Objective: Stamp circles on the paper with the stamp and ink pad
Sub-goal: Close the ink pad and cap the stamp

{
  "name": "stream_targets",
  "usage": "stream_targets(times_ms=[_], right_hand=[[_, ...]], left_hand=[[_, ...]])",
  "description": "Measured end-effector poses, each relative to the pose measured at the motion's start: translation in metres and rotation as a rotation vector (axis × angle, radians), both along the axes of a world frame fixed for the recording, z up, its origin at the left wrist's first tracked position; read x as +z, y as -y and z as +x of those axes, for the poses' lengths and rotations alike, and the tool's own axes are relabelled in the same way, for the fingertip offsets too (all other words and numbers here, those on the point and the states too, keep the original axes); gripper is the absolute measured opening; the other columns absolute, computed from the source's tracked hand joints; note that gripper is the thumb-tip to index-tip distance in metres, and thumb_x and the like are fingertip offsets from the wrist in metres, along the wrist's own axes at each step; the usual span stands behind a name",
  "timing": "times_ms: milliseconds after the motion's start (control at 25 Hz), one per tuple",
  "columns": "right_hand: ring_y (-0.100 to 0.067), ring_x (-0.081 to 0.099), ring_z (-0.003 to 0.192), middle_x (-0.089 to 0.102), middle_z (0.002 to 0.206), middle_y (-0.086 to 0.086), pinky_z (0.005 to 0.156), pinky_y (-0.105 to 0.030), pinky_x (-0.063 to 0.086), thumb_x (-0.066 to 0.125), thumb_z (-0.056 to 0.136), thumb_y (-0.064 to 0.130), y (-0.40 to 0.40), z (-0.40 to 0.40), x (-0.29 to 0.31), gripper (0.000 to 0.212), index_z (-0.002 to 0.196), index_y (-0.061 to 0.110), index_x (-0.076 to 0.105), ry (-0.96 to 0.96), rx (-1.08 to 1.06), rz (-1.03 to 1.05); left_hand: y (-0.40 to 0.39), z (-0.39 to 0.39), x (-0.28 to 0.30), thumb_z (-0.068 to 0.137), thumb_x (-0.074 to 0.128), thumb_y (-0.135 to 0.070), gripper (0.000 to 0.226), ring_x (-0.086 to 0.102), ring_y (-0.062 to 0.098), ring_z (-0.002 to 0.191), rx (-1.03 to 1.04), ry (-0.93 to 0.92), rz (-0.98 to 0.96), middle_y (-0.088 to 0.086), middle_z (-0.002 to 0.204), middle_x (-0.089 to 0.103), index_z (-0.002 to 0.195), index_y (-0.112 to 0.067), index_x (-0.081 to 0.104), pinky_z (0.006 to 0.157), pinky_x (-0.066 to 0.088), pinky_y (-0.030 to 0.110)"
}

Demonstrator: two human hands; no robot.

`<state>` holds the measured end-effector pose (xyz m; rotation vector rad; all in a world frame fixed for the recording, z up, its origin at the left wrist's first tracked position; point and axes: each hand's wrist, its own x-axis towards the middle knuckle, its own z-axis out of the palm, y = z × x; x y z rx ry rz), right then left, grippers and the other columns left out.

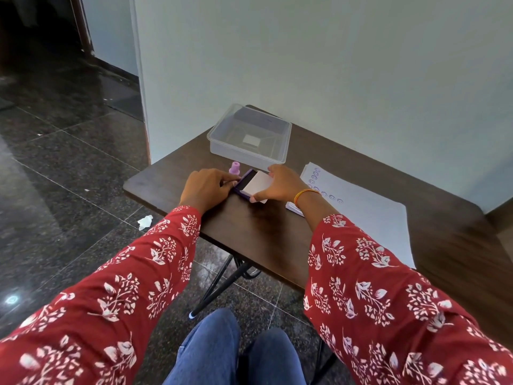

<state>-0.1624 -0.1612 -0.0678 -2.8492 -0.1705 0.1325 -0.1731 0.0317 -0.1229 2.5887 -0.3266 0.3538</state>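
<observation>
The right hand [280, 182] covers part of the ink pad [251, 184] lid; the stamped marks on the paper [361, 212] are too small to read

Wall [333, 65]: pale, plain.
Floor [55, 162]: dark polished granite tiles, glossy.
Table [249, 226]: dark brown wood.

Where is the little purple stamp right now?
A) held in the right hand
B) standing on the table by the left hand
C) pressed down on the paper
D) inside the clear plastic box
B: the purple stamp stands on the table just past the left hand, and neither hand holds it.
</observation>
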Motion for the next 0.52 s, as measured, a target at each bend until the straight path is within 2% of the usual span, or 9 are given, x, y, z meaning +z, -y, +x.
stream_targets(times_ms=[120, 280, 520], right_hand=[[-0.029, 0.060, 0.104, 0.064, 0.117, -0.010, 0.082, -0.034, 0.047, 0.083, 0.046, 0.058, -0.003, 0.000, 0.000, 0.086, 0.113, 0.010, 0.058, 0.004, 0.001, -0.020], [-0.026, 0.059, 0.090, 0.063, 0.097, -0.006, 0.068, -0.029, 0.041, 0.080, 0.044, 0.061, -0.008, 0.001, 0.001, 0.069, 0.090, 0.016, 0.054, -0.004, -0.007, -0.054], [-0.024, 0.057, 0.084, 0.060, 0.089, -0.002, 0.066, -0.028, 0.040, 0.081, 0.046, 0.058, -0.022, 0.007, -0.003, 0.073, 0.099, 0.012, 0.062, 0.004, -0.019, -0.027]], left_hand=[[-0.001, 0.000, 0.001, 0.091, 0.050, -0.034, 0.030, 0.066, 0.031, 0.093, 0.002, -0.004, -0.003, 0.008, 0.101, 0.075, 0.116, -0.038, 0.067, 0.080, 0.046, 0.036], [-0.001, 0.000, 0.001, 0.090, 0.051, -0.034, 0.030, 0.066, 0.033, 0.091, 0.012, -0.019, -0.023, 0.009, 0.097, 0.075, 0.114, -0.038, 0.068, 0.080, 0.046, 0.036], [-0.001, 0.001, 0.002, 0.090, 0.053, -0.035, 0.027, 0.066, 0.032, 0.097, 0.022, -0.069, -0.071, 0.008, 0.106, 0.075, 0.111, -0.034, 0.071, 0.089, 0.049, 0.040]])
